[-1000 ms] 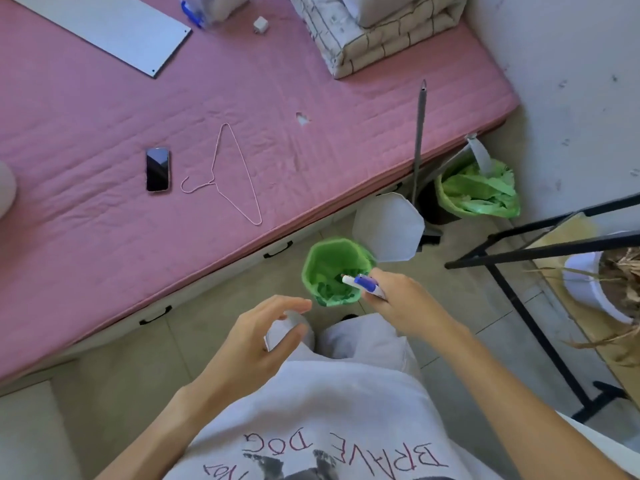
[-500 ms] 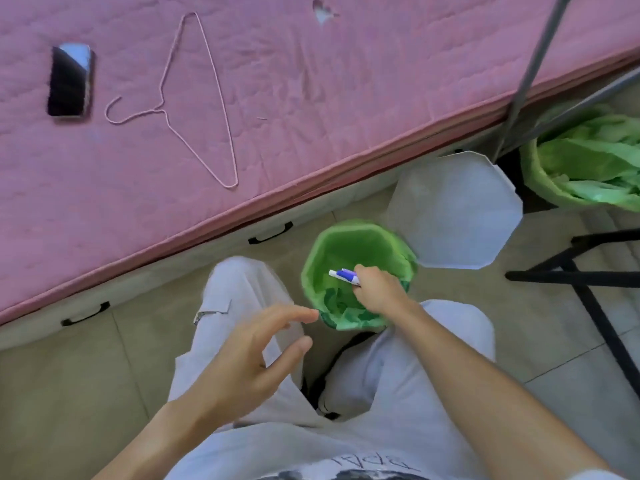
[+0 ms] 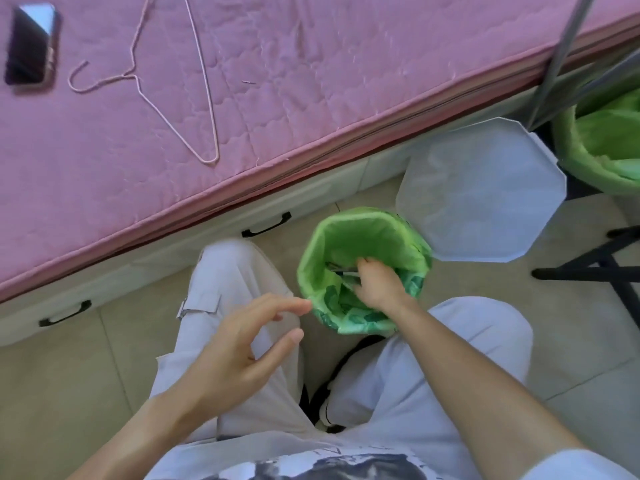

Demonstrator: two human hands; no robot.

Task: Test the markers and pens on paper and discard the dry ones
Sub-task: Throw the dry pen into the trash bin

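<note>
While the right hand (image 3: 375,284) reaches down inside the small green-lined bin (image 3: 322,244), its fingers are curled, though whether they grip anything cannot be told. Dark pen-like items (image 3: 341,269) lie in the liner just beside its fingertips. The left hand (image 3: 239,348) hovers near the bin rim, fingers spread and empty. Beyond the right hand stands the white bin lid (image 3: 481,192). Well beyond the left hand, a wire hanger (image 3: 204,84) and phone (image 3: 31,50) lie on the pink mattress (image 3: 311,64).

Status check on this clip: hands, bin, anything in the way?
Right hand inside the green-lined bin, grip hidden. Left hand open, empty, above the knee. Lid off beside bin; nothing blocking.
</note>
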